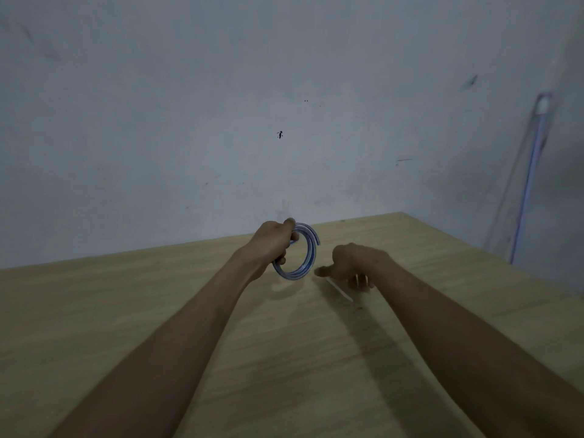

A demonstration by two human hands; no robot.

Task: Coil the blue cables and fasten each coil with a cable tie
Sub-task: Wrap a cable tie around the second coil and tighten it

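A coil of blue cable (307, 260) stands upright above the wooden table (158, 311), and my left hand (274, 245) is shut around its left side. One cable end sticks out at the coil's upper right. My right hand (350, 263) hovers low over the table just right of the coil, thumb pointing toward it, fingers curled down. A thin white cable tie (339, 289) lies on the table under that hand; I cannot tell whether the fingers are touching it.
The table's far edge meets a pale wall. Its right edge runs diagonally at the right. A long blue and white pole (531, 172) leans against the wall in the right corner.
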